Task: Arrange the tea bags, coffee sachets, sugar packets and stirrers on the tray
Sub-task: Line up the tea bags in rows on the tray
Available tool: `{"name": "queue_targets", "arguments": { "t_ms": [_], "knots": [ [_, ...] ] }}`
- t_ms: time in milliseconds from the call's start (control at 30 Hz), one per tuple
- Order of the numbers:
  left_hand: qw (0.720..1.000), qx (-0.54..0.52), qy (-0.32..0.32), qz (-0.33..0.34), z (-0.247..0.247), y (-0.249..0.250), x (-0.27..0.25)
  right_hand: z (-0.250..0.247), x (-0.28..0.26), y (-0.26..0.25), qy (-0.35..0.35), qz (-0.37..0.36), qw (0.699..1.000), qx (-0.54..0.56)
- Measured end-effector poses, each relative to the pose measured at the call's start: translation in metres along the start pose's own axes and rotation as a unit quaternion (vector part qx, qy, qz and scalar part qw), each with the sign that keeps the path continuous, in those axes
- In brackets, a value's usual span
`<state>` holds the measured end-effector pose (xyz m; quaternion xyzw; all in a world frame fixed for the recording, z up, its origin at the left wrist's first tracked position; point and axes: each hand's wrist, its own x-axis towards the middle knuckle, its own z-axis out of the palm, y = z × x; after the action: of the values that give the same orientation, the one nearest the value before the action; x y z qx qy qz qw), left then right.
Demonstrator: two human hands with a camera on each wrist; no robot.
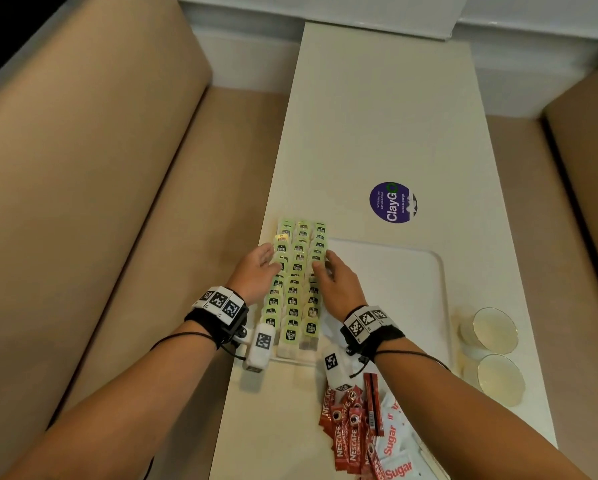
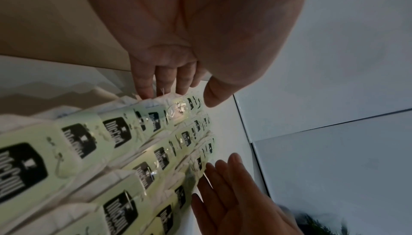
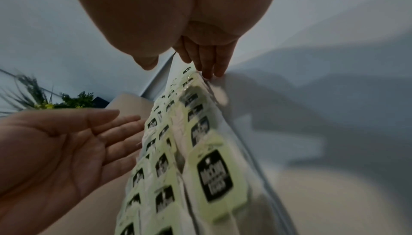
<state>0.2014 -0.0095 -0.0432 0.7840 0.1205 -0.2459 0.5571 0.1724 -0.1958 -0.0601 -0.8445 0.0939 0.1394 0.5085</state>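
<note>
The tea bags point(image 1: 296, 285) stood in 3 long rows, half on the left end of the white tray point(image 1: 408, 271) and half past its left edge. The left hand point(image 1: 256, 271) and right hand point(image 1: 335, 282) pressed flat on either side of the block, fingers straight (nothing pinched). The rest of the tray lay bare. Near the tray's front edge sat coffee sachets point(image 1: 346, 434) and sugar packets point(image 1: 393, 441); 2 cups point(image 1: 495, 351) stood right of it.

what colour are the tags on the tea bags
Pale green tags with a black logo, clearest in the left wrist view.
</note>
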Motion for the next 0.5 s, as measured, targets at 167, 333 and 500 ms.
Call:
{"name": "queue_targets", "arguments": {
  "t_ms": [167,333,500],
  "knots": [
    [1.0,0.011,-0.009,-0.001,-0.003,0.0,0.001,-0.001,0.015,0.002,0.004,-0.003,1.0,-0.027],
    [1.0,0.025,-0.016,-0.001,-0.004,0.001,-0.002,-0.005,0.021,0.004,-0.008,0.004,0.999,-0.04],
    [0.998,0.052,0.019,-0.012,-0.008,-0.001,-0.008,-0.022,0.008,0.001,-0.011,0.039,0.997,-0.068]
  ]
}}
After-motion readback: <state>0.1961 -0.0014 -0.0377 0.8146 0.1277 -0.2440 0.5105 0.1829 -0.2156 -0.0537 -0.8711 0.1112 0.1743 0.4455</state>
